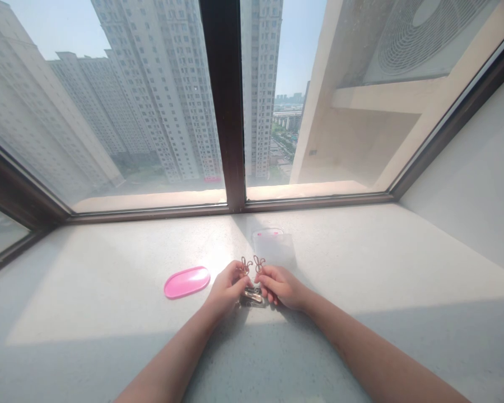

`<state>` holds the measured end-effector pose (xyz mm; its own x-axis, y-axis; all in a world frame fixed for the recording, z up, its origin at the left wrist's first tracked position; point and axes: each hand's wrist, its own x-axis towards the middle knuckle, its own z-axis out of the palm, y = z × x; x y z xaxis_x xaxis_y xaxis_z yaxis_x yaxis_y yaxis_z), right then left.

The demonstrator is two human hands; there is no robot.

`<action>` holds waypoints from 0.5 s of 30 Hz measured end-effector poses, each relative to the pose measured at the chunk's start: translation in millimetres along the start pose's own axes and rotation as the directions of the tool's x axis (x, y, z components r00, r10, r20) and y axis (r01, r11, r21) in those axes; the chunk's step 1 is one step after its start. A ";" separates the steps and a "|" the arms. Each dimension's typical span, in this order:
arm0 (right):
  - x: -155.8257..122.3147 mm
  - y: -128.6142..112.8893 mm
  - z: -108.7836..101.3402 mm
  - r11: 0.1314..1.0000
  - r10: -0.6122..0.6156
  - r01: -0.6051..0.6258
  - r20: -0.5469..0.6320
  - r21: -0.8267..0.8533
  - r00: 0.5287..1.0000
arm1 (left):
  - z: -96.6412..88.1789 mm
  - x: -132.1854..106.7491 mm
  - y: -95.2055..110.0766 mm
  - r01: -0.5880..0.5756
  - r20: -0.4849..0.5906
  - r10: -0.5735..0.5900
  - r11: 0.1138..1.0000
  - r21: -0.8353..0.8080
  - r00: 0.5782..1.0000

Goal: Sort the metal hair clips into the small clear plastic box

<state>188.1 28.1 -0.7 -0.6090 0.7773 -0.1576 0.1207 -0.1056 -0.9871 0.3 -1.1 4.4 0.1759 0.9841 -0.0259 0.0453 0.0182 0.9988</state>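
Head view: left hand (227, 286) and right hand (282, 286), grips pinched on wire clips (252, 263) (no legible writing).

A plain pink is shown by the oval lid (187, 281), while the box (273, 246) behind it is seen as clear with pink touches; the rabbit-shaped clips (252, 263) are coloured rose gold, the windowsill (361, 263) is finished in speckled off-white, and the window frame (227, 106) is painted dark brown
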 end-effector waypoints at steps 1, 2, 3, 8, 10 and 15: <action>0.0 -0.1 0.0 1.000 0.000 0.000 0.000 -0.002 1.000 | 0.0 -0.1 0.3 0.000 0.000 0.000 1.000 0.002 1.000; 0.1 -0.1 0.0 1.000 -0.001 0.001 -0.001 -0.004 1.000 | -0.1 -0.2 0.5 -0.001 0.001 0.001 1.000 0.004 1.000; 0.1 0.0 -0.1 1.000 -0.003 0.003 -0.001 -0.007 1.000 | -0.1 -0.3 0.5 -0.001 0.003 0.001 1.000 0.007 1.000; -0.4 -0.6 -0.1 1.000 -0.015 0.015 0.009 -0.018 1.000 | 0.1 -0.8 0.8 -0.007 0.006 0.007 1.000 0.015 1.000; -1.0 -1.3 0.5 1.000 -0.013 0.013 0.011 -0.023 1.000 | 0.5 -0.6 1.3 -0.007 -0.001 0.007 1.000 0.019 1.000; -1.7 -3.0 1.2 0.999 -0.010 0.011 0.006 -0.041 1.000 | 1.0 -0.1 2.0 -0.005 -0.007 0.005 1.000 0.010 1.000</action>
<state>187.8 26.3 2.5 -0.6146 0.7749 -0.1476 0.1460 -0.0721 -0.9867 1.4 -1.4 6.3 0.1689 0.9854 -0.0209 0.0542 0.0119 0.9985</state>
